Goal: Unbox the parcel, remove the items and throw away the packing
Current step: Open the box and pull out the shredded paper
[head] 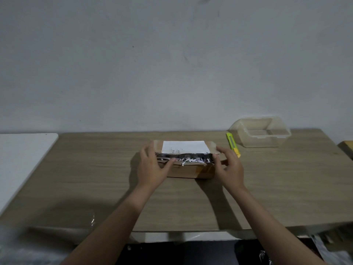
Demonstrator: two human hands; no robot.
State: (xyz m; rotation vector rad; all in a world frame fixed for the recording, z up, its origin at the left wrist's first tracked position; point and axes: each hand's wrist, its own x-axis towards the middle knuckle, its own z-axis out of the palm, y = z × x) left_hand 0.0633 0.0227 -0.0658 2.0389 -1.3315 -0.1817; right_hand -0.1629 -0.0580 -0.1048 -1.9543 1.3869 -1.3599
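Grip: my left hand [152, 167] and right hand [230, 166] clasp the parcel [186, 161] ends, fingers curled.
Risk: shredded filler [183, 159] spilling if I tilt.

The scene is dim and flat, with a grey-blue cast over the wall [172, 64]. Soft light falls from above and slightly behind, so both forearms throw broad dark shadows across the wooden table [95, 178]. No glare shows except a faint sheen on the clear plastic container [261, 134]. The lower corners are smeared and blurred, and the table's edges bow from wide-angle distortion
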